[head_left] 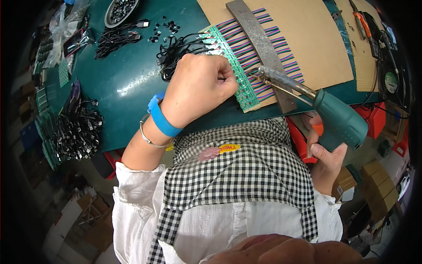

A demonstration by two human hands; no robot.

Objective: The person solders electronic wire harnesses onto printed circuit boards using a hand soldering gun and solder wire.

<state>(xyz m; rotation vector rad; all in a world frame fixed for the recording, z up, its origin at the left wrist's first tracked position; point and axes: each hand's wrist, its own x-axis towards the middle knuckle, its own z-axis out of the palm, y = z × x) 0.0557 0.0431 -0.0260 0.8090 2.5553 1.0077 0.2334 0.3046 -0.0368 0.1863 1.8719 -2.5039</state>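
My left hand (198, 86), with a blue wristband, is closed in a pinch over the near part of a green circuit board panel (247, 97). A bit of thin black cable shows between its fingers; the rest is hidden by the hand. My right hand (327, 155) grips the handle of a green soldering gun (340, 119) with an orange trigger. The gun's metal tip points left, close to the panel's right edge. Rows of multicoloured ribbon wires (273, 42) run from the panel, pressed under a flat metal bar (259, 46). Black cables (173, 55) join its left side.
Under the wires lies a brown cardboard sheet (318, 44) on the green table (132, 88). Black USB cables (116, 42), small black parts (165, 28) and a metal bowl (107, 20) stand farther left. A big cable bundle (79, 132) hangs over the left edge. Pliers (362, 24) lie at right.
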